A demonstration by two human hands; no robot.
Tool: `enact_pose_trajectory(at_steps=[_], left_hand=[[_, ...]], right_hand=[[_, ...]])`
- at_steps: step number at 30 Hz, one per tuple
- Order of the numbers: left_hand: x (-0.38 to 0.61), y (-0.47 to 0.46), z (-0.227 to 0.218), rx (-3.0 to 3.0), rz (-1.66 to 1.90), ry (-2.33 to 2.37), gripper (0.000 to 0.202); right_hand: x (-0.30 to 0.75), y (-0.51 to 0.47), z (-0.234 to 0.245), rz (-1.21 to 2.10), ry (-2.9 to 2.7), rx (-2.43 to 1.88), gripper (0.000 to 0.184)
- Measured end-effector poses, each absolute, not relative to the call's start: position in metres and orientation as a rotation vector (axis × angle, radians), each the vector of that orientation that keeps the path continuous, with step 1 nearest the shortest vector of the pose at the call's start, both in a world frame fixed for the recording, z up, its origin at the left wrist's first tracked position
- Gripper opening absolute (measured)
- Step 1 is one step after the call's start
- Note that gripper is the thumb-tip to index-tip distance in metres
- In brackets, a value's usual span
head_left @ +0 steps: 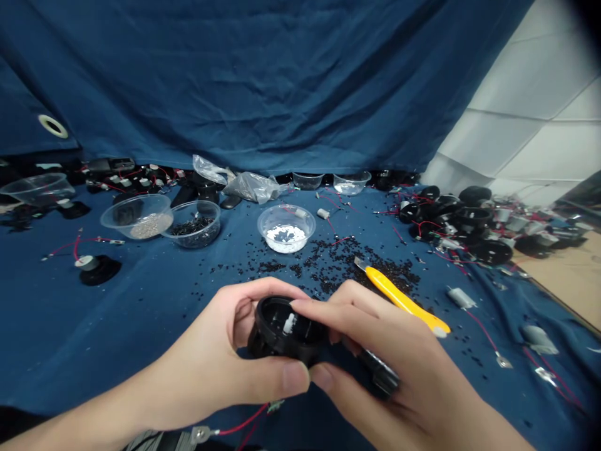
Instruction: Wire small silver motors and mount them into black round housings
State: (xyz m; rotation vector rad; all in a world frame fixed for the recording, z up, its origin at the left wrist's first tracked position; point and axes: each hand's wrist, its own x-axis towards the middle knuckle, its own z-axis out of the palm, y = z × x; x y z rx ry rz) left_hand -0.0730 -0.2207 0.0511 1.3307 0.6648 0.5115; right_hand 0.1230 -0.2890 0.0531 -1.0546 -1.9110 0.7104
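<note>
My left hand [211, 363] and my right hand [399, 369] both grip a round black plastic housing [286, 329] just above the blue cloth [141, 313]. A small white part shows inside the housing. Fingers of both hands curl around its rim, with the thumbs meeting at its near edge. A dark cylindrical piece [380, 373] sticks out under my right hand's fingers. Red wires with a metal tab [235, 429] trail below my left hand.
A yellow utility knife [399, 299] lies just beyond my right hand among scattered black bits [328, 263]. Clear plastic cups [286, 228] [195, 224] [138, 216] hold small parts. Black housings with red wires [464, 222] pile at the right. Small motors [460, 297] lie nearby.
</note>
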Motion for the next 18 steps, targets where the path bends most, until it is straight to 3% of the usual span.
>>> enact_pose_trajectory(at_steps=[8, 11, 15, 18], left_hand=[[-0.069, -0.216, 0.045, 1.230, 0.455, 0.694, 0.051], [-0.069, -0.203, 0.027, 1.204, 0.425, 0.689, 0.059], [-0.067, -0.182, -0.004, 1.203, 0.415, 0.614, 0.061], [-0.064, -0.176, -0.022, 1.195, 0.441, 0.621, 0.063]], right_hand=[[0.128, -0.286, 0.058, 0.738, -1.898, -1.138, 0.033], [0.161, -0.286, 0.043, 0.498, -1.923, -1.483, 0.018], [0.221, -0.290, 0.003, 0.143, -1.857, -2.186, 0.029], [0.246, -0.297, -0.022, 0.186, -1.856, -2.283, 0.027]])
